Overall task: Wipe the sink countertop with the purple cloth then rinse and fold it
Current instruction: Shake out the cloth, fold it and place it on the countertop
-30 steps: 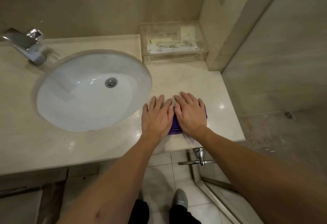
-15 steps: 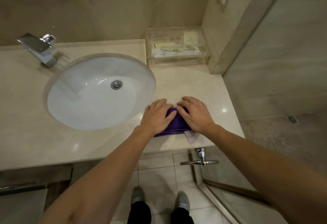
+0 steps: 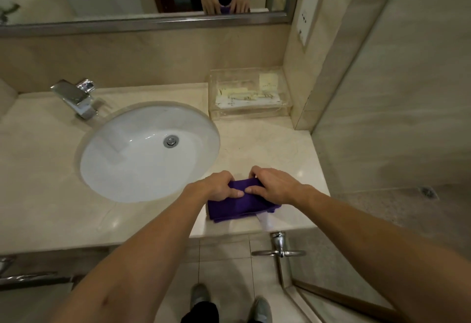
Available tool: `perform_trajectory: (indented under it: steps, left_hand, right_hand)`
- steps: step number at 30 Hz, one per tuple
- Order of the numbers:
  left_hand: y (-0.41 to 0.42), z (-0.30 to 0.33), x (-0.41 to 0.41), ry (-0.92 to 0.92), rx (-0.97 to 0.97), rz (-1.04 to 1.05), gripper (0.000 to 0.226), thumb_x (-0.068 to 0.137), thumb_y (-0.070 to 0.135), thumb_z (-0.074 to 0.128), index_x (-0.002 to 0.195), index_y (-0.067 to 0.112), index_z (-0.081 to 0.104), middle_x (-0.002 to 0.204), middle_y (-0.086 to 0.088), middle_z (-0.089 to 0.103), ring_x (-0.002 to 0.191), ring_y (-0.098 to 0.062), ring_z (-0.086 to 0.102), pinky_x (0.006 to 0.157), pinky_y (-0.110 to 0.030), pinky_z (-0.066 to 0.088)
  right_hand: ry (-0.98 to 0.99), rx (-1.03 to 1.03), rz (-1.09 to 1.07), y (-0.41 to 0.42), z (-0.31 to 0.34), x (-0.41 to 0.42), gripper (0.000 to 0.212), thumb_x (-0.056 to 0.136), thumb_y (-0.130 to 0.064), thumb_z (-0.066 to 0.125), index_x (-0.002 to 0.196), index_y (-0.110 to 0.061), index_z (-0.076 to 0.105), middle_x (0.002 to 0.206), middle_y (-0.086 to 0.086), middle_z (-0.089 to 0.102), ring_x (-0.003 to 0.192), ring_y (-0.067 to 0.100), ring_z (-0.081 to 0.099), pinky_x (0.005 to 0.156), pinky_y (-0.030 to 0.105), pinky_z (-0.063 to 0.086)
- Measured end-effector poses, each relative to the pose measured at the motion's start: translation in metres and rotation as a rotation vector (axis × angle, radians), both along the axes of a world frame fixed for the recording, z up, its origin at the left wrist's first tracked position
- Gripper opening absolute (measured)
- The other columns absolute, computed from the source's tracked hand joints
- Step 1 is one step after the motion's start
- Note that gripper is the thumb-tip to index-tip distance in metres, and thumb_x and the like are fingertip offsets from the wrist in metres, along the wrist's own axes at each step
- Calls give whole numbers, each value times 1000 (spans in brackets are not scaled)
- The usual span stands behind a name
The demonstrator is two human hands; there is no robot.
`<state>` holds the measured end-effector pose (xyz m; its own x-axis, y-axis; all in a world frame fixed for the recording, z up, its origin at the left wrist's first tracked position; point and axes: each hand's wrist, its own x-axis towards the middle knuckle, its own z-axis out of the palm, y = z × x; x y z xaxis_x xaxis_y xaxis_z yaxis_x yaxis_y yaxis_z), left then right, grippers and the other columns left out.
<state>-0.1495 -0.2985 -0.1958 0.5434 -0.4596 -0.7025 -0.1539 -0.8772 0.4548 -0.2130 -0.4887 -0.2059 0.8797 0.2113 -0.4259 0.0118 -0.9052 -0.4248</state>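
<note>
Hands: both are working at the far edge of the purple cloth [image 3: 239,202], thumbs nearly touching each other.
Left hand [image 3: 219,188]: fingers are curling over the cloth's far edge, thumb pressing on top, pinching a fold.
Right hand [image 3: 271,184]: it is doing the same from the other side, fingers tucked over the edge and clamping fabric.
Cloth position: it is lying folded in layers on the countertop [image 3: 275,149], close to the front edge and just right of the sink basin [image 3: 142,154].
Handling: it is looking soft, limp and light, likely damp, so it is going to sag wherever it is not supported.
Where to hold: I would judge the 2 far corners best, keeping the layers pinched together.
Stage: the folding seems to be going on, near the end of the task.
Risk: layers are liable to slide apart if 1 side is let go.
</note>
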Motion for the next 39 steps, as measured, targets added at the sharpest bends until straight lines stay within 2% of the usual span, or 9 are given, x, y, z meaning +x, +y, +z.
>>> perform_trajectory:
  steps: [5, 13, 17, 20, 25, 28, 32, 37, 39]
  left_hand:
    - [-12, 28, 54, -66, -56, 21, 40, 87, 52, 70, 109, 18, 64, 106, -6, 69, 96, -23, 67, 91, -43, 55]
    - [-74, 81, 232, -253, -142, -72, 38, 86, 48, 74, 107, 16, 69, 105, -8, 71, 95, -26, 66, 90, -39, 54]
    - [-104, 72, 307, -324, -115, -69, 34, 87, 52, 70, 94, 19, 62, 107, -9, 69, 94, -28, 64, 90, -43, 54]
    - [-118, 49, 341, -383, -67, -81, 44, 85, 56, 69, 105, 20, 54, 114, -8, 64, 96, -28, 60, 92, -46, 52]
    - [-118, 21, 351, -360, -155, -53, 45, 95, 49, 62, 124, 14, 60, 121, -9, 64, 108, -28, 59, 98, -45, 49]
    - [-108, 16, 337, -571, -183, -52, 45, 99, 51, 50, 133, 22, 59, 135, -5, 56, 128, -29, 46, 106, -50, 38]
    - [-102, 6, 310, -766, -227, 21, 42, 105, 43, 34, 132, 19, 56, 136, -3, 56, 128, -24, 46, 106, -47, 36]
    - [-108, -10, 287, -803, -120, 107, 54, 107, 46, 23, 150, 19, 40, 155, -2, 41, 143, -24, 34, 117, -49, 25]
    - [-110, -16, 285, -859, -84, 100, 54, 106, 47, 22, 150, 20, 41, 155, -3, 42, 142, -25, 35, 117, -50, 25]
  right_hand:
    - [6, 45, -56, -15, 37, 52, 33, 101, -47, 55, 119, -21, 52, 111, 4, 66, 95, 23, 61, 77, 36, 47]
    - [-205, 67, -265, -67, 77, 210, 28, 96, -46, 64, 108, -23, 57, 104, 6, 64, 93, 26, 62, 81, 37, 51]
    - [-202, 88, -339, -89, 70, 289, 29, 95, -47, 66, 107, -22, 58, 106, 6, 64, 95, 25, 62, 81, 38, 52]
    - [-164, 63, -366, -97, 52, 323, 32, 95, -50, 65, 110, -23, 58, 110, 6, 65, 99, 26, 63, 86, 44, 54]
    - [-175, 47, -361, -105, 27, 334, 36, 96, -55, 58, 115, -25, 63, 113, 4, 67, 106, 27, 62, 94, 51, 52]
    - [-255, -50, -315, -102, 26, 330, 41, 99, -56, 52, 126, -27, 64, 125, 4, 62, 120, 27, 51, 105, 50, 43]
    - [-442, -90, -366, -86, 26, 322, 38, 105, -41, 47, 132, -22, 63, 135, 4, 62, 127, 28, 52, 110, 46, 36]
    - [-478, -208, -422, -58, 2, 310, 47, 107, -46, 33, 144, -25, 53, 155, -1, 46, 145, 18, 35, 122, 51, 14]
    - [-499, -216, -416, -58, -4, 308, 47, 107, -47, 33, 145, -27, 52, 155, -2, 46, 145, 18, 36, 121, 52, 13]
